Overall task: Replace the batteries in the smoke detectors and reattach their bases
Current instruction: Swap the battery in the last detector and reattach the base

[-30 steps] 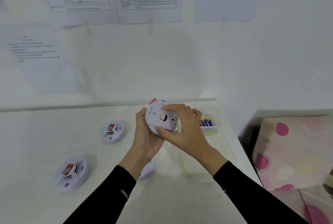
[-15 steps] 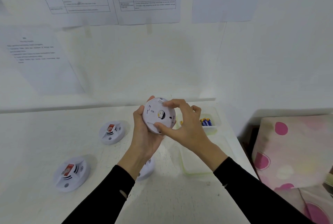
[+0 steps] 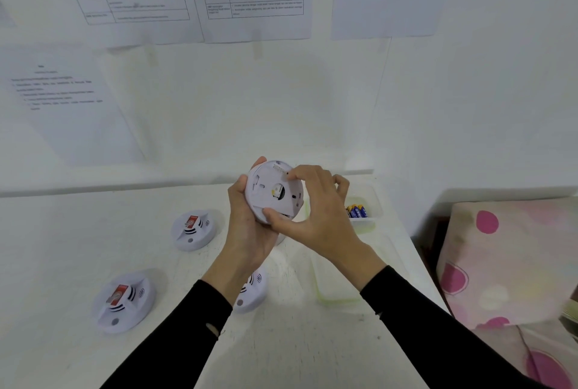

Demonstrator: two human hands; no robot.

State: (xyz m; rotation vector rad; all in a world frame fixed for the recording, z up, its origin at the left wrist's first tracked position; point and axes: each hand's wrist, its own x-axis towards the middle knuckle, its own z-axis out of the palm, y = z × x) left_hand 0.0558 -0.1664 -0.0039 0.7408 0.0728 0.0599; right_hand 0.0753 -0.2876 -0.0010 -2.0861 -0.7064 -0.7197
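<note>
Two smooth white plastic detectors (image 3: 194, 230) lie flat on the table (image 3: 62, 248), well left of the fingers. Left hand (image 3: 247, 232) cups a round smoke detector (image 3: 272, 193) from behind, fingers curled on its rim, raised above the table. Right hand (image 3: 312, 216) pinches its ribbed base, thumb low, forefinger high. Batteries (image 3: 356, 211) sit in a clear tub just right of the knuckles.

A white counter (image 3: 93, 232) set against a white wall carries three white smoke detectors: one at the back left (image 3: 194, 230), one at the front left (image 3: 123, 301), one near the middle (image 3: 253, 291) partly hidden by a sleeve. At the right sit a clear container holding batteries (image 3: 364, 210) and an empty clear tray (image 3: 331, 282).
</note>
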